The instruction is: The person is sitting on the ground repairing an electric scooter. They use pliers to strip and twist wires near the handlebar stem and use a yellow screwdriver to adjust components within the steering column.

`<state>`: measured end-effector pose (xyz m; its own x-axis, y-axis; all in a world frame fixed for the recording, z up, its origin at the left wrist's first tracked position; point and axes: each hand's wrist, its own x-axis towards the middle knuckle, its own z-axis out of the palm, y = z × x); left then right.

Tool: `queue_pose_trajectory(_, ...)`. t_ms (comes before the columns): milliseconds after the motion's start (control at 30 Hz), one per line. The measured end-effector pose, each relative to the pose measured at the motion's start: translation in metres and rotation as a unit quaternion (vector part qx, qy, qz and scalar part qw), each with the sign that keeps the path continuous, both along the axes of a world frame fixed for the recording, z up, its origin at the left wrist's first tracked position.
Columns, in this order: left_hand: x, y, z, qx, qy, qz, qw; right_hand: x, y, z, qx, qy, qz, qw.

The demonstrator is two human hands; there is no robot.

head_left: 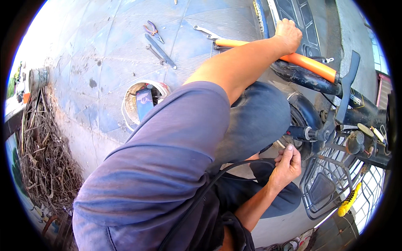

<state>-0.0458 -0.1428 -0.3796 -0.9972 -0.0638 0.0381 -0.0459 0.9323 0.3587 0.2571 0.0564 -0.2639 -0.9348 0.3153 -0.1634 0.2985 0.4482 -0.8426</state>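
Observation:
My right hand [285, 167] is closed in a pinch around a black cable [228, 166], which curves down towards the lower edge. Just above this hand are the wheel [298, 115] and a metal joint with a nut [310, 134] on a dark vehicle. Reaching up over a long orange tube [312, 67], my left arm ends in a curled left hand [289, 35]. That hand rests by a black ribbed panel [307, 25] and a pale metal strip [273, 10]; its fingertips are hidden, so what it grips cannot be made out.
Pliers [154, 31], a flat dark bar [160, 51] and wrenches [205, 31] lie on the tiled floor. A white bucket [129, 109] holds a phone [145, 102]. Wire basket [318, 184] and a yellow-black object [350, 201] sit right; dry twigs [46, 159] pile left.

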Motion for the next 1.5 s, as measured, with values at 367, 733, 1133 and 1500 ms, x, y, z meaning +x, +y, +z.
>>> queue_pose_trajectory(367, 0.073, -0.092, -0.051, 0.128, 0.316, 0.124, 0.932, -0.017, -0.027, 0.014, 0.019, 0.039, 0.036, 0.998)
queue_pose_trajectory(733, 0.216, -0.214, -0.153, 0.097, -0.2, 0.269, 0.937, -0.056, -0.052, 0.06, 0.036, 0.115, 0.158, 0.98)
queue_pose_trajectory(1133, 0.258, -0.243, -0.167, 0.142, -0.238, 0.302, 0.912, -0.04, -0.103, 0.042, 0.209, 0.215, 0.37, 0.879)
queue_pose_trajectory(1500, 0.27, -0.293, -0.226, 0.134, -0.293, 0.366, 0.873, -0.082, -0.096, -0.007, 0.183, 0.162, 0.384, 0.89)
